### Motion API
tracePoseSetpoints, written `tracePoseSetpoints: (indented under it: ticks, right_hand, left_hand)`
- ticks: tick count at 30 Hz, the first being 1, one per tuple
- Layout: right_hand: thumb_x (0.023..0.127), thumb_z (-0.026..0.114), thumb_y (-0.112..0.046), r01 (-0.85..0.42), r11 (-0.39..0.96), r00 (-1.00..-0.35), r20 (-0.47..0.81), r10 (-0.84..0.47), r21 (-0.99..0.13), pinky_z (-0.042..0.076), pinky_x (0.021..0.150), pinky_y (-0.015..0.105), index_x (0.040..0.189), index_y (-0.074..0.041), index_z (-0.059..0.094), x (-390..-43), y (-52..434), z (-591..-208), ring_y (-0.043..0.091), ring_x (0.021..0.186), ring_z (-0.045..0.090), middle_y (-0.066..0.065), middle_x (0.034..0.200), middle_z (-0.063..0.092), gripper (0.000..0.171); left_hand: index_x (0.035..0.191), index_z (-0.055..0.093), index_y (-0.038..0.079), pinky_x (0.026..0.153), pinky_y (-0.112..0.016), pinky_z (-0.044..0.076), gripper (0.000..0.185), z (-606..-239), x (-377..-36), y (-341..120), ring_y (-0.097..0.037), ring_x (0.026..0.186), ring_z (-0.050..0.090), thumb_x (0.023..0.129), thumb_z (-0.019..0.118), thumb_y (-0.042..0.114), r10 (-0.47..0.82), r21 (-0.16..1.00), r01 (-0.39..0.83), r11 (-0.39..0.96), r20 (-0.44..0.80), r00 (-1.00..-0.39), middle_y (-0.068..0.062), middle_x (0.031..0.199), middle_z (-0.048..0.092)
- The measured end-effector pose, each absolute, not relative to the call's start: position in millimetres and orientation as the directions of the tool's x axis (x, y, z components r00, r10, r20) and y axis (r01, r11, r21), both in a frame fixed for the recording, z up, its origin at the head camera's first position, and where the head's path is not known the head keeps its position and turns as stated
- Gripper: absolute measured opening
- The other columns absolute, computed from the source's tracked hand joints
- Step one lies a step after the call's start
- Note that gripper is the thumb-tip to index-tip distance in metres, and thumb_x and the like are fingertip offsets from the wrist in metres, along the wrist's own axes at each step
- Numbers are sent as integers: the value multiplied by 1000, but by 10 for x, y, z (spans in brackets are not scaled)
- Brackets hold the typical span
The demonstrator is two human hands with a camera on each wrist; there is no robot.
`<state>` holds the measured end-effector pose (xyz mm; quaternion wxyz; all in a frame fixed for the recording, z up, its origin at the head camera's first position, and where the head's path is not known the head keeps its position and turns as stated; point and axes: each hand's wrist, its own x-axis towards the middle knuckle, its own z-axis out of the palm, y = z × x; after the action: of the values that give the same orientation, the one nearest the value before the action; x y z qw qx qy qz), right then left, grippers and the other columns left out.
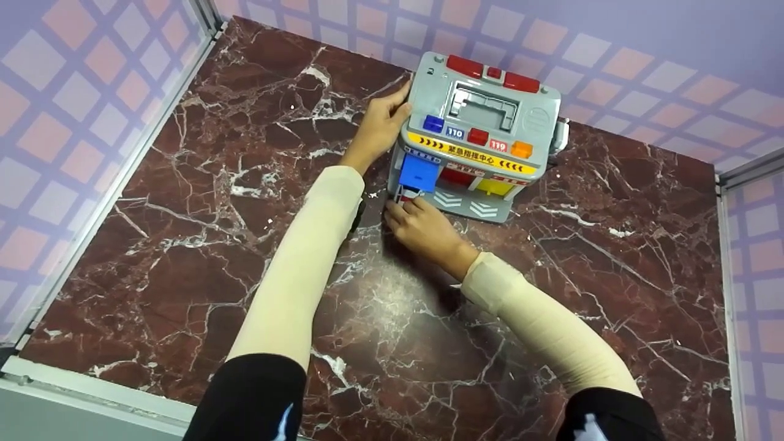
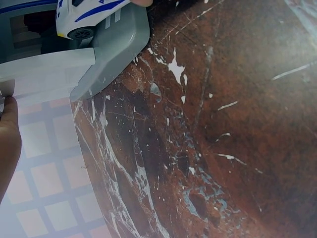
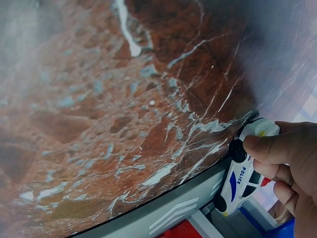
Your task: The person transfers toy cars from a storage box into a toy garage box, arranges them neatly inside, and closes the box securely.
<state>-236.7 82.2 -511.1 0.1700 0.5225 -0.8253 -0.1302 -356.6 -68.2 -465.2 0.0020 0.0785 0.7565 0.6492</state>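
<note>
A white toy police car [image 3: 240, 181] with blue stripes is pinched at one end by my right hand [image 1: 425, 229]. The car sits on the grey ramp of a toy emergency station [image 1: 539, 119], at its left doorway, under the raised blue door [image 1: 419, 173]. In the left wrist view the front of the car [image 2: 94, 17] points into the dark opening. My left hand [image 1: 381, 125] rests against the station's left side near the back, fingers extended along the wall. The red door [image 1: 456, 177] and the yellow door [image 1: 493, 187] are down.
The station stands on a dark red marble-patterned tabletop [image 1: 202, 257], close to the checkered back panel [image 1: 588, 52]. Blue, red and orange buttons [image 1: 522, 149] line its roof edge. Another checkered panel [image 1: 104, 67] borders the left side.
</note>
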Motion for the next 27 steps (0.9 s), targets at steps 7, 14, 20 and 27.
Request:
tracePoseSetpoints:
  ticks: [7, 14, 20, 27]
  right_hand:
    - [88, 48, -7, -812, 451, -419, 167, -892, 372, 45, 72, 35, 110, -5, 68, -2355, 818, -5110, 24, 84, 62, 8, 116, 63, 29]
    - [87, 48, -6, -822, 455, -426, 161, -890, 342, 47, 78, 34, 111, -7, 68, -2432, 853, -5083, 23, 88, 63, 6, 116, 64, 31]
    - [86, 52, -4, -827, 455, -427, 158, -890, 330, 45, 95, 37, 114, -8, 66, -2489, 902, -5086, 23, 101, 62, 6, 120, 63, 32]
    - [88, 51, -6, -819, 450, -410, 185, -893, 356, 46, 92, 36, 114, -7, 67, -2505, 903, -5119, 22, 99, 62, 5, 117, 65, 30]
  left_hand:
    - [140, 34, 5, 102, -11, 34, 46, -4382, -3385, -681, -10, 125, 45, 96, 46, 6, 127, 983, 66, 169, 45, -991, -9, 144, 37]
    - [141, 33, 4, 101, -13, 36, 46, -4346, -3351, -688, -11, 122, 48, 96, 45, 7, 132, 989, 63, 134, 45, -990, -8, 144, 38]
    - [140, 35, 4, 102, -11, 34, 45, -4439, -3400, -694, -9, 122, 47, 96, 46, 6, 139, 982, 120, 148, 100, -985, -10, 143, 39]
    - [140, 36, 5, 102, -8, 31, 46, -4688, -3588, -691, -4, 123, 46, 96, 48, 10, 118, 978, 130, 165, 112, -987, -4, 143, 40]
